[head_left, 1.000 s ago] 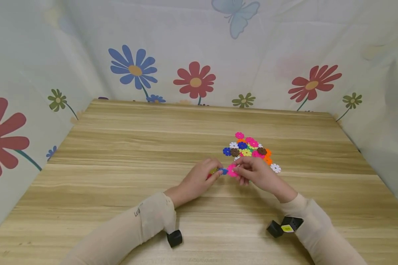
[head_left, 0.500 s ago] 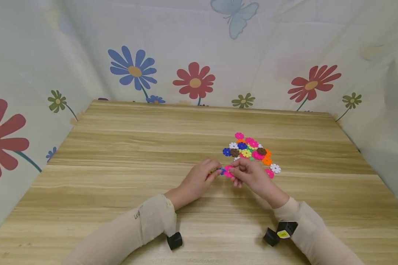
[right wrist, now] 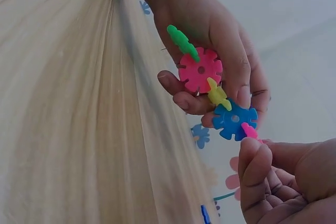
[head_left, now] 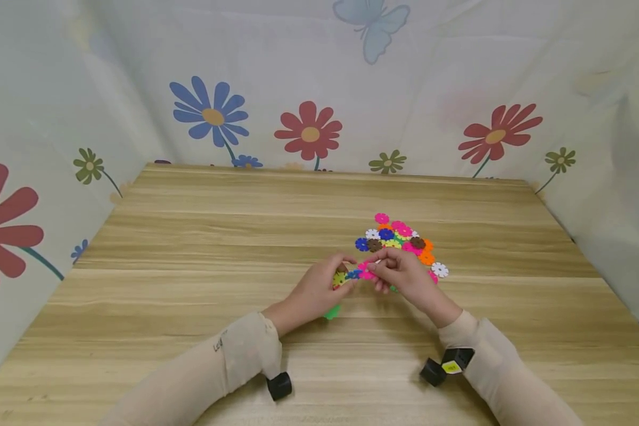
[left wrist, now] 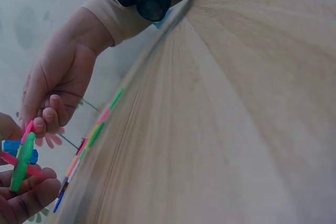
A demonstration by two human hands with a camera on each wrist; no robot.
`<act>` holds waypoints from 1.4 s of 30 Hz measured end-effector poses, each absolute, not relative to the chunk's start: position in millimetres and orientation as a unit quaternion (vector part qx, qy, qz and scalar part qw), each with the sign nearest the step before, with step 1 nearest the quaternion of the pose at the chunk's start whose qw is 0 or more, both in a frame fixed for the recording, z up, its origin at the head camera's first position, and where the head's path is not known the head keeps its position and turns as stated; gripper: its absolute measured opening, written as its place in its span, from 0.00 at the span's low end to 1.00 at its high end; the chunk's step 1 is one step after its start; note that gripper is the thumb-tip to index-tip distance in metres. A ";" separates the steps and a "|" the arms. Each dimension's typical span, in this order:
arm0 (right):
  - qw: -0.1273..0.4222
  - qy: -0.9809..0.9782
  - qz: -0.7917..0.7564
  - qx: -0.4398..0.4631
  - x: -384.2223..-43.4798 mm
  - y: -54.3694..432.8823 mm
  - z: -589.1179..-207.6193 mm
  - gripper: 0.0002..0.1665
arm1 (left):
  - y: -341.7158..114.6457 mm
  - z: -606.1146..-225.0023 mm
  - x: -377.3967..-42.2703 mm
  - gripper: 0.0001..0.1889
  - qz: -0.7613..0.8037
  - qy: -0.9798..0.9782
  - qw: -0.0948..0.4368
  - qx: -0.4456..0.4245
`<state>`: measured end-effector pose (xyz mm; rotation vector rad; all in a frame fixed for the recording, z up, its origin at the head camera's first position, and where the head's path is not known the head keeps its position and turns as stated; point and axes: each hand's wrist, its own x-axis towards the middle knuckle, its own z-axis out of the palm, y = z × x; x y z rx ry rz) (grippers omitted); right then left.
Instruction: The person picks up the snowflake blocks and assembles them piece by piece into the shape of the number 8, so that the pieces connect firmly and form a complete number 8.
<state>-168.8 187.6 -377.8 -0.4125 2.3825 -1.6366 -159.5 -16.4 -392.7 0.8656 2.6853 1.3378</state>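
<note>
A short chain of slotted plastic flower discs hangs in my left hand [head_left: 311,293], whose thumb and fingers hold it near the blue disc [right wrist: 227,125]. In the right wrist view the chain runs from a green disc [right wrist: 179,39] through a pink one [right wrist: 190,71] and a yellow disc [right wrist: 217,96] to the blue. My right hand [head_left: 412,284] pinches another pink disc [head_left: 365,271], set edgewise at the blue disc's rim. Fingertips hide part of that last disc. Both hands are close together over the table.
Just beyond my right hand, a loose pile of flower discs in several colours lies on the wooden table [head_left: 218,236]. A white disc [head_left: 439,270] lies at its right edge. Patterned cloth [head_left: 431,89] hangs behind the table.
My right hand has moved slightly left, bringing the pink disc up to the blue one. My left fingers have spread a little, and the chain's green and yellow discs show more.
</note>
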 end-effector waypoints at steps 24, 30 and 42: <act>0.054 0.868 -0.462 -0.173 -174.5 196.7 -376.1 0.12 | -19.4 -393.6 -168.2 0.23 0.415 0.869 0.018 0.269; 0.021 0.914 -0.373 -0.158 -176.6 207.1 -367.4 0.11 | -21.8 -393.3 -172.1 0.22 0.416 0.874 0.009 0.253; 0.042 0.943 -0.272 -0.187 -183.6 228.2 -364.9 0.08 | -25.6 -395.0 -173.6 0.22 0.421 0.880 0.014 0.221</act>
